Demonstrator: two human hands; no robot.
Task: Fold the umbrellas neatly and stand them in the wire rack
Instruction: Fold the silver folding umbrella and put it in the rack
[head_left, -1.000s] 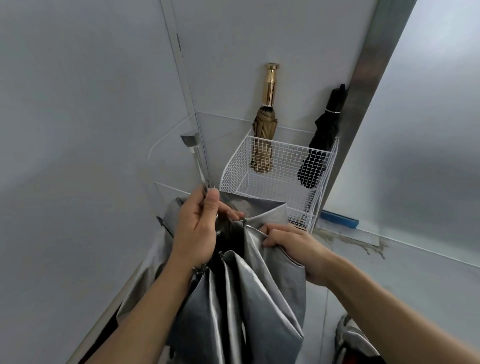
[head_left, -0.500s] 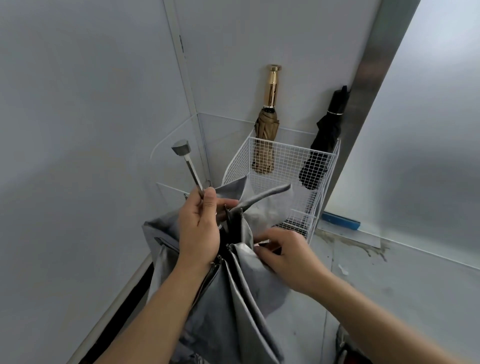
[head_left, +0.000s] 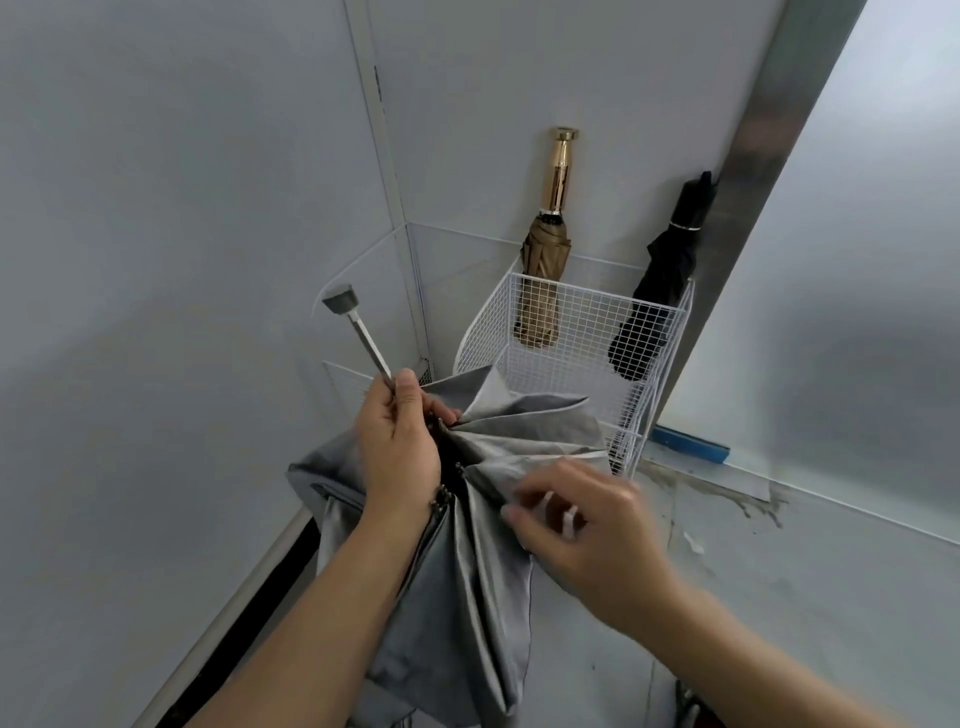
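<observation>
A grey umbrella (head_left: 467, 587) hangs loose and unfolded in front of me, its metal shaft and grey end cap (head_left: 341, 301) pointing up to the left. My left hand (head_left: 400, 447) grips the shaft and the gathered rib tips where the cloth bunches. My right hand (head_left: 582, 525) is blurred; its fingers are curled at a grey cloth panel, but whether they pinch it is unclear. Behind stands the white wire rack (head_left: 597, 312). In it a folded gold umbrella (head_left: 545, 260) and a folded black umbrella (head_left: 660, 286) stand upright.
The rack sits in a corner between pale walls, beside a steel door frame (head_left: 758, 140). A blue strip (head_left: 685, 441) lies on the floor right of the rack. A dark gap (head_left: 270, 582) runs along the left wall's base.
The umbrella's shaft has risen further out above my left hand. My right hand let go of the upper cloth edge and moved down and right along a panel, which has spread outward.
</observation>
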